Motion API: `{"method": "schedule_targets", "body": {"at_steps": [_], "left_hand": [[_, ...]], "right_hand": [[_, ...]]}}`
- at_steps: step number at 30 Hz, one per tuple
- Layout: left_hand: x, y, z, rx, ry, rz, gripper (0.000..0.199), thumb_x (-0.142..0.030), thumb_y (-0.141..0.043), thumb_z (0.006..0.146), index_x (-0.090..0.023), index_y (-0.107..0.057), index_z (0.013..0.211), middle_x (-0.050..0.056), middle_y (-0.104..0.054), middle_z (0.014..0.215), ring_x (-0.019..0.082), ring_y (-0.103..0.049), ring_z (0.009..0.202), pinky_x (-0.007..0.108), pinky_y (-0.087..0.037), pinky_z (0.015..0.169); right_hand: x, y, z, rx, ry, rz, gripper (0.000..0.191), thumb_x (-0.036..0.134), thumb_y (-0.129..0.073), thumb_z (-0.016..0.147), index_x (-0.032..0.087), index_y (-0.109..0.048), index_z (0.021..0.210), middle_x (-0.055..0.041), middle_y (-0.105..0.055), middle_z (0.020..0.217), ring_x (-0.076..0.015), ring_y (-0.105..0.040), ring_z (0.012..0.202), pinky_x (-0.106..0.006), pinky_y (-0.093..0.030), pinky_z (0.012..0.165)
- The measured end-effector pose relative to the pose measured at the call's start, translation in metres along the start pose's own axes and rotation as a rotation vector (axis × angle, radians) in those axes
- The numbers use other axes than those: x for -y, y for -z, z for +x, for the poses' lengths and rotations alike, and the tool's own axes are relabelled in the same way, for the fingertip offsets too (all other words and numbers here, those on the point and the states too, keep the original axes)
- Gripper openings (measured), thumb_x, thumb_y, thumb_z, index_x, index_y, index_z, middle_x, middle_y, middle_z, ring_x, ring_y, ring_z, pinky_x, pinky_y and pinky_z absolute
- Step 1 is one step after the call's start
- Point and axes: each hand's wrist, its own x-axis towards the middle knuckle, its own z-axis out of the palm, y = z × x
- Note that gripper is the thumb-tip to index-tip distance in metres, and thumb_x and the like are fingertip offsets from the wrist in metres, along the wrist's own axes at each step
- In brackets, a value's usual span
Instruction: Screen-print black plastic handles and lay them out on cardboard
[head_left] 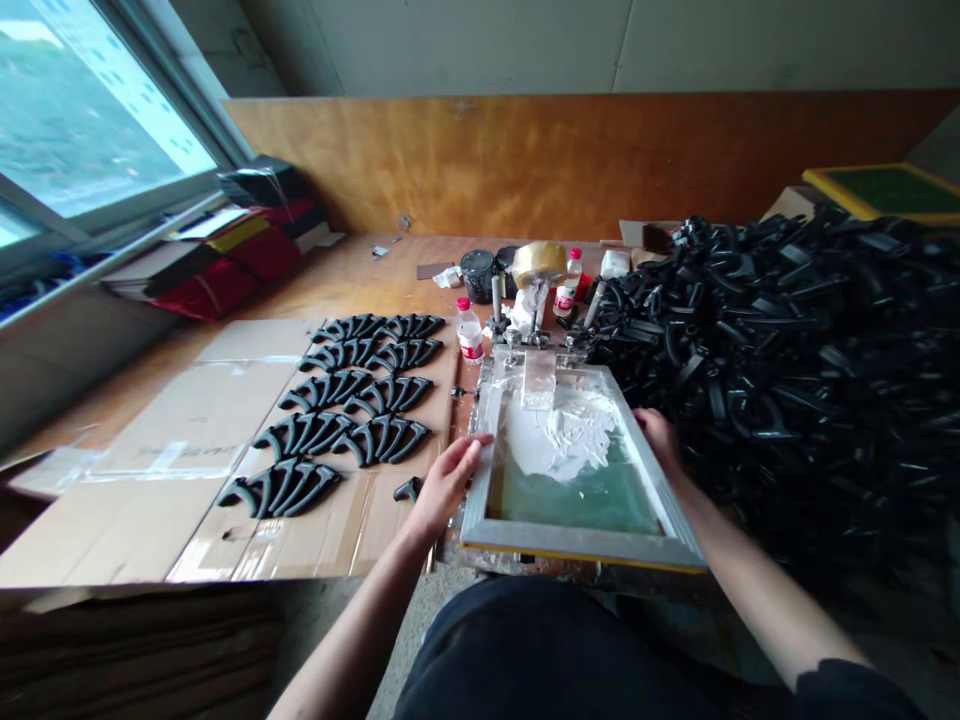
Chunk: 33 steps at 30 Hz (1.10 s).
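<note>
A silk-screen printing frame [480,535] with grey metal sides lies tilted in front of me, its hinged far end clamped to the bench. Thick white ink [577,440] is spread over the upper part of its green mesh [577,497], and a squeegee [538,380] stands at the far end of the ink. My left hand [448,478] is closed on the frame's left side, fingertips at the edge. On the right side my right hand [660,437] grips the frame, its fingers partly hidden. One black curved handle [407,489] lies on the cardboard beside my left wrist.
Rows of black curved handles [300,487] lie on flattened cardboard [165,455] at left. A large heap of black parts [750,330] rises at right. Bottles with red caps [469,332], a dark tub [478,275] and a roll of tape [540,263] stand behind the frame.
</note>
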Motion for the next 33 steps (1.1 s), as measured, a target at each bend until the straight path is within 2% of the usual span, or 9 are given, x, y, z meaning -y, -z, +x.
{"method": "schedule_targets", "body": {"at_steps": [2, 5, 7, 9, 13, 20, 27, 30, 33], "left_hand": [[0.031, -0.002, -0.002, 0.021, 0.058, 0.074, 0.059, -0.052, -0.054, 0.087, -0.02, -0.05, 0.136, -0.002, -0.055, 0.072, 0.01, -0.045, 0.058, 0.02, -0.035, 0.053], [0.063, -0.008, 0.005, -0.028, 0.106, 0.258, 0.064, -0.046, -0.054, 0.086, -0.021, -0.041, 0.144, -0.005, -0.05, 0.065, 0.01, -0.043, 0.055, 0.02, -0.034, 0.053], [0.073, -0.011, 0.011, -0.053, 0.133, 0.348, 0.062, -0.043, -0.054, 0.086, -0.022, -0.043, 0.143, -0.004, -0.053, 0.067, 0.011, -0.047, 0.059, 0.02, -0.036, 0.055], [0.079, -0.011, 0.015, -0.051, 0.144, 0.39, 0.06, -0.042, -0.053, 0.086, -0.022, -0.045, 0.142, -0.003, -0.056, 0.069, 0.012, -0.05, 0.061, 0.021, -0.037, 0.057], [0.085, -0.008, 0.016, -0.032, 0.121, 0.408, 0.057, -0.045, -0.049, 0.087, -0.021, -0.047, 0.139, -0.002, -0.057, 0.072, 0.013, -0.052, 0.064, 0.023, -0.039, 0.06], [0.091, -0.009, 0.016, -0.046, 0.127, 0.409, 0.056, -0.047, -0.049, 0.088, -0.022, -0.048, 0.138, 0.0, -0.06, 0.079, 0.014, -0.055, 0.068, 0.023, -0.04, 0.062], [0.086, -0.009, 0.014, -0.074, 0.132, 0.396, 0.059, -0.048, -0.051, 0.085, -0.02, -0.05, 0.137, -0.001, -0.059, 0.073, 0.014, -0.053, 0.065, 0.024, -0.039, 0.06], [0.084, -0.009, 0.013, -0.064, 0.134, 0.361, 0.06, -0.049, -0.051, 0.084, -0.019, -0.05, 0.136, -0.001, -0.058, 0.072, 0.014, -0.052, 0.063, 0.023, -0.038, 0.058], [0.077, -0.009, 0.012, -0.041, 0.135, 0.316, 0.062, -0.051, -0.051, 0.084, -0.019, -0.048, 0.138, -0.003, -0.056, 0.069, 0.012, -0.048, 0.058, 0.023, -0.036, 0.054]], "right_hand": [[0.0, 0.008, 0.02, -0.105, -0.159, -0.013, 0.03, 0.023, -0.042, 0.096, 0.011, -0.064, 0.113, -0.0145, -0.063, 0.106, -0.021, -0.063, 0.091, -0.037, -0.053, 0.08], [0.037, 0.01, 0.06, -0.173, -0.089, 0.018, 0.054, 0.029, -0.064, 0.085, 0.013, -0.05, 0.134, -0.0182, -0.046, 0.139, -0.0296, -0.048, 0.123, -0.042, -0.044, 0.099], [0.067, 0.005, 0.083, -0.071, 0.027, 0.03, 0.064, 0.029, -0.073, 0.077, 0.015, -0.049, 0.134, -0.017, -0.045, 0.14, -0.0323, -0.043, 0.126, -0.044, -0.041, 0.101], [0.09, -0.003, 0.094, 0.08, 0.077, 0.035, 0.045, 0.027, -0.072, 0.077, 0.017, -0.058, 0.119, -0.0135, -0.059, 0.121, -0.0298, -0.051, 0.114, -0.041, -0.044, 0.093], [0.102, -0.015, 0.071, 0.239, 0.16, 0.047, 0.004, 0.021, -0.064, 0.083, 0.019, -0.062, 0.086, -0.0059, -0.066, 0.085, -0.0217, -0.059, 0.086, -0.031, -0.044, 0.077], [0.095, 0.009, 0.021, 0.379, 0.634, 0.144, 0.018, 0.005, -0.053, 0.075, 0.019, -0.063, 0.083, -0.0052, -0.064, 0.082, -0.0199, -0.056, 0.083, -0.029, -0.039, 0.071], [0.102, -0.007, 0.016, 0.134, 0.428, 0.111, 0.019, 0.005, -0.052, 0.079, 0.017, -0.064, 0.086, -0.0083, -0.065, 0.089, -0.0223, -0.055, 0.089, -0.032, -0.042, 0.075], [0.104, -0.007, 0.005, 0.182, 0.488, 0.16, 0.015, 0.008, -0.056, 0.081, 0.018, -0.065, 0.088, -0.0071, -0.066, 0.088, -0.021, -0.057, 0.086, -0.031, -0.044, 0.074], [0.104, 0.001, 0.024, 0.205, 0.398, 0.211, 0.012, 0.019, -0.065, 0.083, 0.021, -0.066, 0.094, -0.0033, -0.068, 0.087, -0.0199, -0.06, 0.085, -0.03, -0.046, 0.075]]}}
